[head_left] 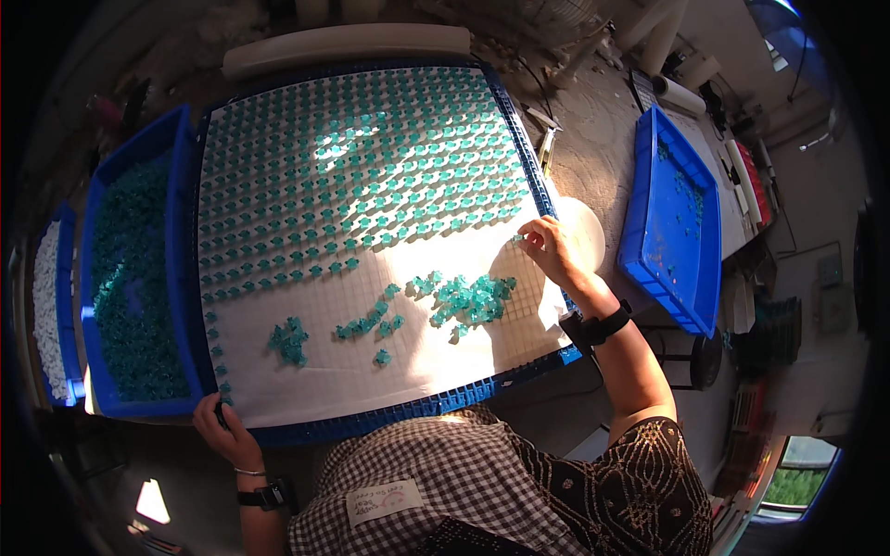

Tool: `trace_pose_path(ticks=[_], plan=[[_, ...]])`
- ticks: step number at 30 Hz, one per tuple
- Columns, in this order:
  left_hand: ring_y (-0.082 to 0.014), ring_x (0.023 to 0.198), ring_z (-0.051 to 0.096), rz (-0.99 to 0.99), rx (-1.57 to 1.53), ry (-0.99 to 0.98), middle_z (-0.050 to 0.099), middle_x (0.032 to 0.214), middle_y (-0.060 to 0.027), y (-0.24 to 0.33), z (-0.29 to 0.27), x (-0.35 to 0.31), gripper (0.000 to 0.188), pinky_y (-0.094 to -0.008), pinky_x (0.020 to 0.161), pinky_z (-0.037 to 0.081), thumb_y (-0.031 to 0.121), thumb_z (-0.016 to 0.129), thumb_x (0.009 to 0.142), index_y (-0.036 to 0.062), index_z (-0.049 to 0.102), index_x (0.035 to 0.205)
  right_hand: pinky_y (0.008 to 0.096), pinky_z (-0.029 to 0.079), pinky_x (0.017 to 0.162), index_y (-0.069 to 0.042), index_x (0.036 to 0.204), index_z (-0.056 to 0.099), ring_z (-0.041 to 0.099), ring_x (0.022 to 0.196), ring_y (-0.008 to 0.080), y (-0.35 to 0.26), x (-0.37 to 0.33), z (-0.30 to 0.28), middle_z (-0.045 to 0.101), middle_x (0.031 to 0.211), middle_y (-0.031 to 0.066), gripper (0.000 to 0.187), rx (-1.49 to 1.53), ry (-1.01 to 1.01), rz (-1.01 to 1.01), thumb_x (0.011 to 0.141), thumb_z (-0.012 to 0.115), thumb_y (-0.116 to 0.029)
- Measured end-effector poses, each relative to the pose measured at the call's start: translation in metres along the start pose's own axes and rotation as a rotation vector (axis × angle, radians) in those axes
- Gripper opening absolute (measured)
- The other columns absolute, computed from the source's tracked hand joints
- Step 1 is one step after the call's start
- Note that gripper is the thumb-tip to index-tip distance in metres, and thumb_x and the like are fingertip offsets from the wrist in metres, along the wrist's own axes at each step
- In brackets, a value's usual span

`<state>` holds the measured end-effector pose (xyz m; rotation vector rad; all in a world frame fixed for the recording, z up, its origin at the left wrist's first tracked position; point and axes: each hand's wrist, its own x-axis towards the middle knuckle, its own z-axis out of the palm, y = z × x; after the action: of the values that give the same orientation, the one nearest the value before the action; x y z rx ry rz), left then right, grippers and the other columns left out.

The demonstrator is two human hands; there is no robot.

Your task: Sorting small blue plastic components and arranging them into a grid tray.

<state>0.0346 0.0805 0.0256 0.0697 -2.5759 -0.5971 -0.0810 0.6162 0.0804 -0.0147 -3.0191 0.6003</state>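
A sheet of white cloth (269, 380) covers a blue grid frame (454, 400) in front of me. Rows of small translucent teal star-shaped pieces (315, 176) fill its far and middle parts, and one column runs down the left edge. Loose teal pieces (468, 301) lie heaped on the near part, with smaller clusters to their left. My right hand (549, 248) is over the right edge, thumb and finger pinched on a small teal piece at the end of a row. At the near left corner my left hand (227, 435) is closed beside the column; a dark object shows at its fingers.
A blue tray (190, 278) full of teal pieces stands on the left, beyond it a blue tray of white pieces (48, 315). At right is a blue tray (663, 250) with a few teal pieces. A white roll (348, 46) lies behind the frame.
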Motion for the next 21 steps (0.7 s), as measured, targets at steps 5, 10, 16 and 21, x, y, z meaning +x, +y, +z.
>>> trace_pose_path(ticks=[5,10,16,21], plan=[[-0.0323,0.097,0.052,-0.008,-0.006,0.001,0.055,0.103,-0.0156,0.001,0.001,-0.001,0.022,-0.0425,0.087,0.039,0.016,0.047,0.095,-0.0012,0.056,0.104,0.0320,0.050,0.068,-0.007,0.091,0.068,0.064,0.074,0.0235,0.005,0.003,0.002,0.064,0.082,0.0088,0.017,0.036,-0.108,-0.042,0.075,0.068,-0.010],[-0.0325,0.100,0.051,-0.012,0.014,-0.011,0.054,0.104,-0.0162,-0.001,-0.001,-0.002,0.020,-0.0417,0.089,0.040,0.014,0.047,0.095,-0.0022,0.055,0.104,0.0340,0.050,0.069,-0.005,0.088,0.070,0.065,0.077,0.0260,0.009,0.019,-0.021,0.067,0.083,0.0103,0.011,-0.019,0.009,-0.044,0.079,0.065,-0.007],[-0.0327,0.099,0.052,-0.016,0.001,-0.006,0.055,0.103,-0.0158,-0.001,0.001,-0.002,0.022,-0.0428,0.087,0.040,0.017,0.048,0.094,-0.0010,0.056,0.104,0.0334,0.051,0.073,-0.007,0.096,0.069,0.065,0.081,0.0267,0.032,0.035,-0.015,0.065,0.092,0.0113,0.015,-0.021,0.074,-0.022,0.084,0.062,-0.012],[-0.0327,0.099,0.052,-0.015,0.017,-0.006,0.055,0.104,-0.0157,-0.002,0.000,-0.003,0.022,-0.0427,0.088,0.040,0.017,0.048,0.094,-0.0008,0.056,0.105,0.0334,0.051,0.075,-0.007,0.098,0.068,0.065,0.086,0.0272,0.017,0.036,-0.018,0.064,0.093,0.0111,0.016,-0.063,0.044,-0.038,0.084,0.062,-0.014]])
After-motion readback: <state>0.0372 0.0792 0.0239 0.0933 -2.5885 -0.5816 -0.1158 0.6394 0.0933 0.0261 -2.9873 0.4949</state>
